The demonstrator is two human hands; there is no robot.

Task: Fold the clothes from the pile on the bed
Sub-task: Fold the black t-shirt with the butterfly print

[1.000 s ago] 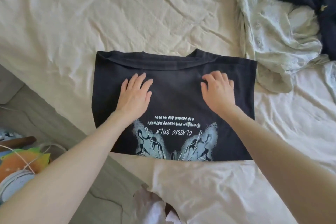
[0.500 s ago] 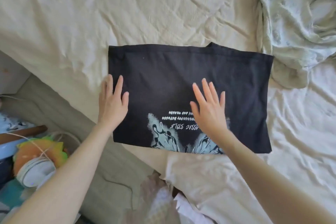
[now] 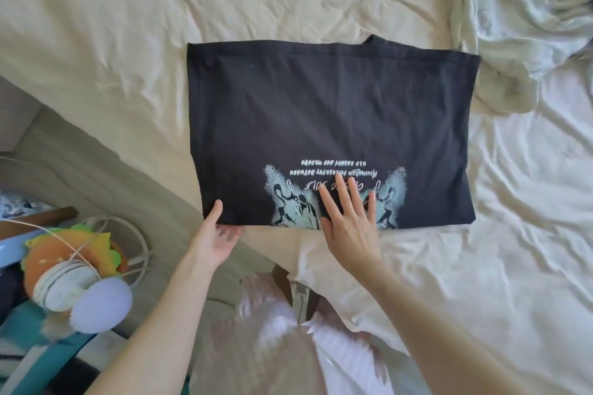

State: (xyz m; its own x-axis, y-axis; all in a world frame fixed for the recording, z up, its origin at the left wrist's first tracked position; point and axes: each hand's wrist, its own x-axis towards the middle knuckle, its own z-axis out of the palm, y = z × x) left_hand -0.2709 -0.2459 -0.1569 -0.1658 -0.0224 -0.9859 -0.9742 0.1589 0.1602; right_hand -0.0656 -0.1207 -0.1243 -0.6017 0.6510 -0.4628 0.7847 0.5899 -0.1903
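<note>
A black T-shirt [image 3: 321,112] lies folded into a flat rectangle on the cream bed sheet [image 3: 112,26], its pale butterfly print and upside-down lettering along the near edge. My left hand [image 3: 215,240] holds the shirt's near-left corner, thumb on top and fingers tucked under the hem. My right hand [image 3: 349,221] lies flat on the print with fingers spread and straight. A heap of pale, crumpled clothes [image 3: 529,9] sits at the far right, touching the shirt's far-right corner.
The bed's edge runs diagonally at the left, dropping to a grey side panel [image 3: 96,170]. Below it lie an orange and green toy [image 3: 73,250], cords and a pale round object [image 3: 102,305]. Wrinkled white fabric [image 3: 481,266] covers the bed's near right.
Both hands slid toward me across the shirt. The left went from lying flat at the left edge to gripping the near-left corner; the right moved down onto the print.
</note>
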